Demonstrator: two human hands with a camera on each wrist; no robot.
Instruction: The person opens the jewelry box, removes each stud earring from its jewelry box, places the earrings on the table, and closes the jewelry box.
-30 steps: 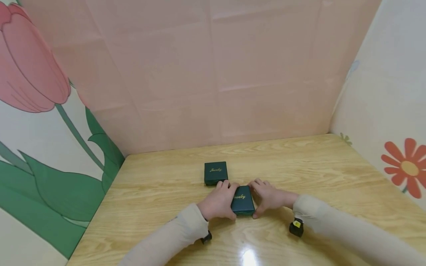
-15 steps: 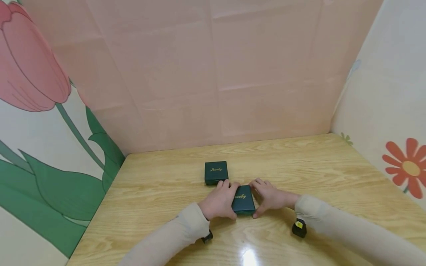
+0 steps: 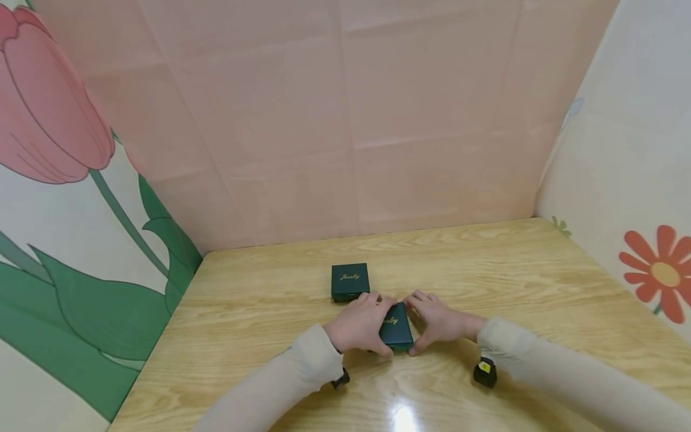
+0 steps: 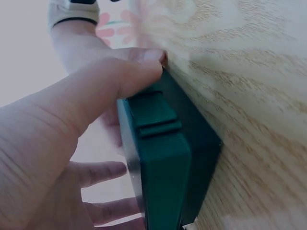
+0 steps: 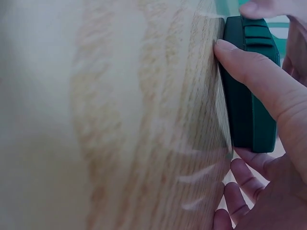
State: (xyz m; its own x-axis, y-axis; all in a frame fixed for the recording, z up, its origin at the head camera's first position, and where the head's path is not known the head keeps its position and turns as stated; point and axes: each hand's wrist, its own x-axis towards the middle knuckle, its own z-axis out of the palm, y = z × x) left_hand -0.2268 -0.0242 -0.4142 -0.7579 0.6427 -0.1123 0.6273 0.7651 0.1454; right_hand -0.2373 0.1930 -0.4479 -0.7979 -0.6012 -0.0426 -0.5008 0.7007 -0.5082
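A small dark green jewelry box point(image 3: 396, 329) with gold script on its lid sits on the wooden table. From the left, my left hand point(image 3: 360, 324) grips it and covers part of the lid. In the left wrist view the left thumb point(image 4: 129, 76) lies by the clasp tab on the front of the box point(image 4: 165, 167), the fingers along its lid side. My right hand point(image 3: 437, 321) holds the right side, thumb at the near corner and fingers at the far one. The right wrist view has the right thumb point(image 5: 249, 64) low on the box's dark base point(image 5: 239, 117).
Just behind the left fingers stands a second dark green jewelry box point(image 3: 349, 278), lid down, with the same gold script. A pink cloth backdrop point(image 3: 345, 120) rises at the table's point(image 3: 259, 312) far edge, with flower-printed panels on both sides.
The left hand has slid slightly to the right, its thumb further across the box front and more of the lid covered. The right hand and both boxes stay nearly where they were.
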